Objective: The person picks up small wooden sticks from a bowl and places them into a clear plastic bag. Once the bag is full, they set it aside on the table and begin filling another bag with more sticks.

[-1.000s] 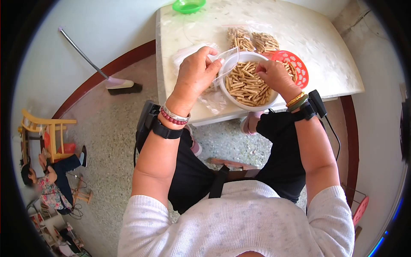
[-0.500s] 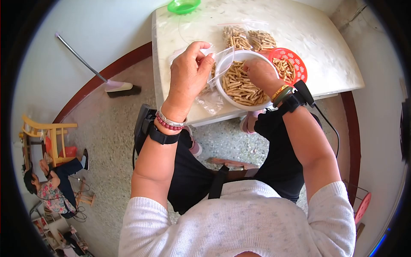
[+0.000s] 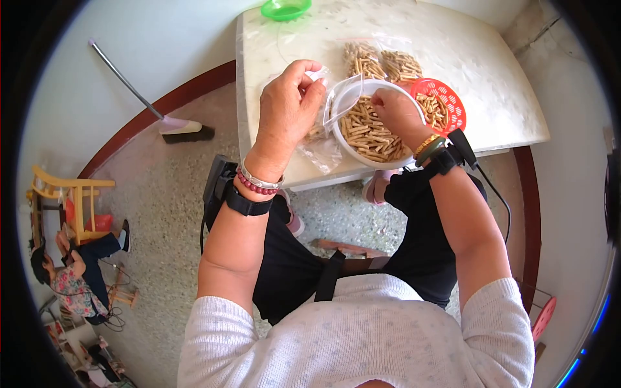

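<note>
My left hand pinches the edge of a clear plastic bag that hangs at the left side of a white bowl. Short tan sticks fill the white bowl. Over the bowl's upper right part is my right hand, its fingers curled together; whatever they hold is hidden. A red perforated basket with more sticks stands right beside the bowl. Behind the bowl lie two clear bags of sticks, one on the left and one on the right.
The pale table carries a green dish at its back left edge. A broom leans on the wall at the left. Farther left, a seated person is near a wooden chair. My legs are below the table.
The view has shifted slightly. My right hand has risen a little over the sticks, its fingers still curled. My left hand keeps hold of the bag.
</note>
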{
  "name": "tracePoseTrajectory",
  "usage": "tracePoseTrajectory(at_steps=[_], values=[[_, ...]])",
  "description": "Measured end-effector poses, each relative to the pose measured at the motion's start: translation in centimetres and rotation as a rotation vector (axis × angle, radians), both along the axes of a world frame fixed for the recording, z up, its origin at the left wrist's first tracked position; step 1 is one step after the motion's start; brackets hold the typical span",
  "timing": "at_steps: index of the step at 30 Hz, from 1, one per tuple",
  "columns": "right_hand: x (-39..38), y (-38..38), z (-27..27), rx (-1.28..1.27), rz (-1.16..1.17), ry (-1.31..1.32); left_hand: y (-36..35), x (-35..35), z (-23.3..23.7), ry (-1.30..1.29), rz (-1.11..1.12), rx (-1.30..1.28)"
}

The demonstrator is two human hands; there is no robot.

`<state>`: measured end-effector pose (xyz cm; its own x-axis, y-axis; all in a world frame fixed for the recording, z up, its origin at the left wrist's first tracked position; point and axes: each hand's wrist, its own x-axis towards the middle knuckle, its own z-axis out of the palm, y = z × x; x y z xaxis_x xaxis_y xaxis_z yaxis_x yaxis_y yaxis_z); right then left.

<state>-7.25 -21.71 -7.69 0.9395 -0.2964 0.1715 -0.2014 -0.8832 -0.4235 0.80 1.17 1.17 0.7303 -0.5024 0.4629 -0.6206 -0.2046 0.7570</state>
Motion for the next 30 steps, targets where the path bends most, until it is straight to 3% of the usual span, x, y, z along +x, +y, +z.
tracePoseTrajectory(at_steps=[1, 3, 4, 6, 10, 16, 18, 23, 30], values=[[0.0, -0.2, 0.3, -0.005, 0.004, -0.001, 0.0, 0.0, 0.1, 0.001, -0.005, -0.024], [-0.3, -0.5, 0.7, 0.405, 0.106, -0.120, -0.1, -0.1, 0.2, 0.001, -0.007, -0.050], [-0.5, -0.2, 1.7, 0.400, 0.109, -0.121, -0.1, -0.4, 0.4, 0.014, -0.009, -0.057], [-1.6, 1.2, 5.1, 0.905, 0.027, -0.063, -0.2, -0.6, 0.6, 0.023, -0.012, -0.068], [-3.0, 1.9, 8.4, 1.210, 0.139, -0.108, -0.4, -0.8, 0.5, 0.043, -0.054, -0.117], [-4.4, 4.1, 10.8, 1.311, 0.229, -0.155, -1.0, -1.0, 0.3, -0.067, -0.128, -0.209], [-4.5, 4.6, 11.0, 1.246, 0.302, -0.133, -0.9, -1.7, 0.7, 0.073, -0.213, -0.224], [-4.1, 4.7, 10.6, 1.258, 0.433, -0.078, -1.0, -2.3, 1.1, -0.014, -0.297, -0.170], [-4.5, 5.0, 11.0, 1.238, 0.404, -0.049, -1.0, -2.8, 1.0, 0.142, -0.352, -0.179]])
